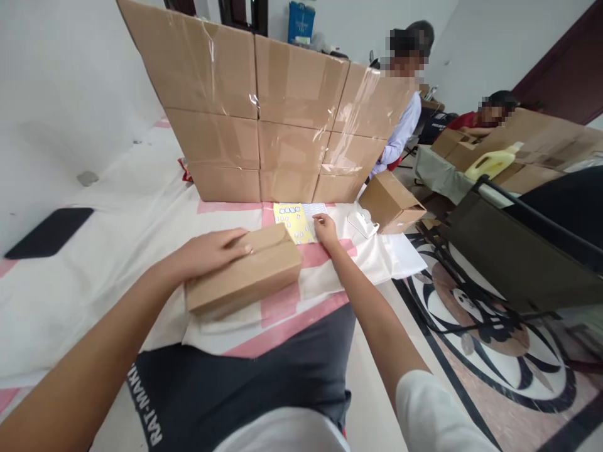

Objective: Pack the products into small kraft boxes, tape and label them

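My left hand (214,252) lies over a closed brown cardboard box (249,273) in front of me. Its fingers reach along the far edge and its thumb presses on the top. Just beyond the box is a yellow sheet (294,221) printed with small white shapes, partly over a pale patterned sheet (318,209). My right hand (326,229) is at the right edge of these sheets, its fingers curled into a pinch. Whatever sits between the fingertips is too small to make out.
A wall of stacked, taped cartons (292,113) stands across the table's back. Right of my hand are a white object (362,223) and a carton (391,201). A black flat item (51,232) lies left. Two people work beyond, near a yellow jug (492,162).
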`<control>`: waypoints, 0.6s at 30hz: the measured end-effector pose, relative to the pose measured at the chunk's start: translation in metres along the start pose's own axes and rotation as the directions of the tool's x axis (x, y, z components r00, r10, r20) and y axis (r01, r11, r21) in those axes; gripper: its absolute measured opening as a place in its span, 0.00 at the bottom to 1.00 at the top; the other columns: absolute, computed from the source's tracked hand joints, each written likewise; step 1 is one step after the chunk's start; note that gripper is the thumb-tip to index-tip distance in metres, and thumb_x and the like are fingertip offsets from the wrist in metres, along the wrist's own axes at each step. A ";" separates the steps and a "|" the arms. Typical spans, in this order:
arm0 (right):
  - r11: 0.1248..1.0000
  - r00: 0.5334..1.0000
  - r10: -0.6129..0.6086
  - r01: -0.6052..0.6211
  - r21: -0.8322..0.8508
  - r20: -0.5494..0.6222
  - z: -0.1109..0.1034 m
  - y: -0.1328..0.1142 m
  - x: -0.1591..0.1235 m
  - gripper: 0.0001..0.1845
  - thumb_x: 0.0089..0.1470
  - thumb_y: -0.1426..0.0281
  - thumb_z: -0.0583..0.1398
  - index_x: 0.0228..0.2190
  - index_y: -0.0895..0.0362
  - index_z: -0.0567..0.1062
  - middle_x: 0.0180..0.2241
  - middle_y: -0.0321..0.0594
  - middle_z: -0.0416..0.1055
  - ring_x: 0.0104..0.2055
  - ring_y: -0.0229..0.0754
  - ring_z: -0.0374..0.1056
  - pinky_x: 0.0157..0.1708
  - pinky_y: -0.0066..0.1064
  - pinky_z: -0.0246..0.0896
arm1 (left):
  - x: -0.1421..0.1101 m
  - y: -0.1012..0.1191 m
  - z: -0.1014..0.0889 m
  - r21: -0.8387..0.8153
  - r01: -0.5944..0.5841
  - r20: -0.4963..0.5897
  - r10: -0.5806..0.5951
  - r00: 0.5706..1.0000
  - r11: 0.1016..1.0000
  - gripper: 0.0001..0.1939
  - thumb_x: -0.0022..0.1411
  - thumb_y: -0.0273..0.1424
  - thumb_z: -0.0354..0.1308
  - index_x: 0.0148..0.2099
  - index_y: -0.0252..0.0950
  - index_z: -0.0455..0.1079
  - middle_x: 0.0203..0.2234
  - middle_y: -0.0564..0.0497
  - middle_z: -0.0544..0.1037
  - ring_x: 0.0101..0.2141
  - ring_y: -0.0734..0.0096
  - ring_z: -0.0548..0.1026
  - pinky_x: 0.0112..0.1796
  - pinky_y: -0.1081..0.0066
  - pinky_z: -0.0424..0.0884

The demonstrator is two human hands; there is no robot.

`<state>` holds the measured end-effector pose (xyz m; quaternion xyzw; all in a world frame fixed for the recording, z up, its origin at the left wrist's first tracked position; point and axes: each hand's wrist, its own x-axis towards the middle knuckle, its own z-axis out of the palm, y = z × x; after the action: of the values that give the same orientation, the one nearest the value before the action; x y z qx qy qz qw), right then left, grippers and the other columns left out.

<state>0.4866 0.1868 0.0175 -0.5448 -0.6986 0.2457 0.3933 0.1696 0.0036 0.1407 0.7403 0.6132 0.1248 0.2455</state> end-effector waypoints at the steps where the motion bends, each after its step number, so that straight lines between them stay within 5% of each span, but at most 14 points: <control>1: 1.000 1.000 -0.002 0.002 -0.019 0.029 0.002 0.005 0.014 0.20 0.60 0.70 0.52 0.45 0.65 0.79 0.49 0.54 0.73 0.44 0.46 0.70 0.53 0.43 0.67 | -0.010 -0.007 0.002 0.014 0.033 -0.042 -0.032 0.999 0.999 0.28 0.66 0.57 0.50 0.60 0.50 0.72 0.55 0.54 0.79 0.49 0.53 0.78 0.45 0.67 0.69; 7: 0.989 0.953 -0.116 0.137 -0.058 0.278 0.006 0.021 0.074 0.16 0.55 0.76 0.62 0.44 0.58 0.84 0.51 0.48 0.70 0.54 0.48 0.66 0.60 0.41 0.60 | -0.047 -0.034 0.003 0.019 0.142 -0.139 -0.138 0.981 0.990 0.29 0.68 0.58 0.49 0.63 0.52 0.68 0.56 0.57 0.79 0.50 0.57 0.79 0.45 0.68 0.74; 13: 0.856 0.889 -0.229 0.378 -0.354 0.396 0.021 0.017 0.076 0.12 0.66 0.69 0.60 0.47 0.56 0.82 0.53 0.48 0.69 0.53 0.50 0.63 0.56 0.42 0.60 | -0.034 -0.038 0.012 0.106 0.098 -0.097 -0.088 0.991 0.990 0.28 0.65 0.56 0.52 0.63 0.55 0.70 0.55 0.56 0.80 0.50 0.56 0.81 0.47 0.62 0.81; 18: 0.743 0.848 -0.258 0.480 -0.466 0.463 0.034 0.003 0.072 0.14 0.71 0.72 0.53 0.46 0.57 0.78 0.51 0.48 0.71 0.52 0.51 0.61 0.48 0.39 0.61 | -0.046 -0.072 0.036 0.173 0.036 -0.194 -0.002 0.981 0.984 0.26 0.62 0.53 0.56 0.63 0.70 0.65 0.54 0.63 0.80 0.51 0.50 0.81 0.47 0.51 0.84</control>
<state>0.4540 0.2589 0.0159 -0.4277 -0.8954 0.0406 0.1169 0.1159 -0.0398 0.0784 0.7377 0.6498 0.1390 0.1197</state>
